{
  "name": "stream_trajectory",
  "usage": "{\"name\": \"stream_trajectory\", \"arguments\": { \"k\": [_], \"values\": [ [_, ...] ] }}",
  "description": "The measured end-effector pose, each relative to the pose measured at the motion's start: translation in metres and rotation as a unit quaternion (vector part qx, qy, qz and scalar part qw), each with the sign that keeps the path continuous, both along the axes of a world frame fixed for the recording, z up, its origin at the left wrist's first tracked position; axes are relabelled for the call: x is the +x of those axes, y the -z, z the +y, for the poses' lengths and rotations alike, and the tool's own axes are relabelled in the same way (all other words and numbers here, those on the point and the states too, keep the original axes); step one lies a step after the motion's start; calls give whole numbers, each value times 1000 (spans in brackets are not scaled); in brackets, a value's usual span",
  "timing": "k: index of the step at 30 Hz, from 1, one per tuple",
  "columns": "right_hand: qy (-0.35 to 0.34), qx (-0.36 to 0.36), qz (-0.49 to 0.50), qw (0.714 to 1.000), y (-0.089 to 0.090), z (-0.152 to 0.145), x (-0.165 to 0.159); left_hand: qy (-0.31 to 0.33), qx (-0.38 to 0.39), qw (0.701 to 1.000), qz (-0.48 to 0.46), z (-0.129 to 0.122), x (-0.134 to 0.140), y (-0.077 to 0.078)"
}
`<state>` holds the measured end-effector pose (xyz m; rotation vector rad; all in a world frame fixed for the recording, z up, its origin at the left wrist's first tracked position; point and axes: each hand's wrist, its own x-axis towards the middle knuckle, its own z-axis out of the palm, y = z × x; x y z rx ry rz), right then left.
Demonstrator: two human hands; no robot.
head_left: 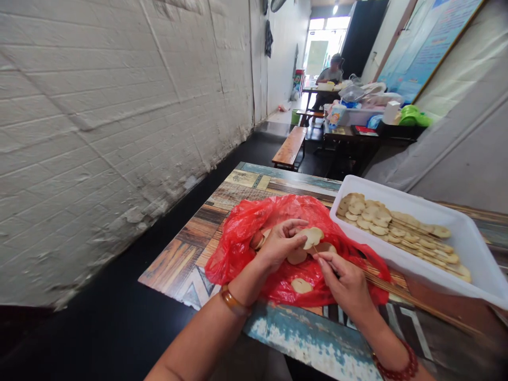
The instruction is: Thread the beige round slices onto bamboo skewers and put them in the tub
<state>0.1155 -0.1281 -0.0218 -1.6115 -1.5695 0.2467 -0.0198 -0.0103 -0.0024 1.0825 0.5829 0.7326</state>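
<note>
My left hand [281,242] pinches a thin, pale slice of food [311,238], which looks like potato, above a crumpled red plastic bag [254,211]. My right hand [344,279] is closed on a thin skewer [316,250] whose tip meets that slice; whether it has gone through, I cannot tell. More pale slices lie on the open bag, one loose slice [301,286] near its front edge. Beside my right hand, several long bamboo skewers [420,302] stretch to the right across the table.
A white plastic tub [400,202] at the right holds rows of skewered slices [373,214]. The patterned table [182,248] stands by a pale wall [99,106]. Beyond are a wooden bench [291,145], a cluttered table [345,132] and a seated person [331,73].
</note>
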Motion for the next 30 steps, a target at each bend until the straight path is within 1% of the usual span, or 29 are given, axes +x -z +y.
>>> {"name": "stream_trajectory", "arguments": {
  "k": [9,13,23,30],
  "values": [
    [0,9,-29,1000,1,-2,-1,10,-18,1000,-14,-1,-1,1],
    [-6,15,-28,999,0,-2,-1,20,-18,1000,-14,-2,-1,1],
    [-4,8,-16,1000,-3,-2,-2,46,46,998,16,-2,0,2],
    [10,-7,6,1000,-7,-1,-3,38,98,993,52,-6,3,-2]
  ]
}}
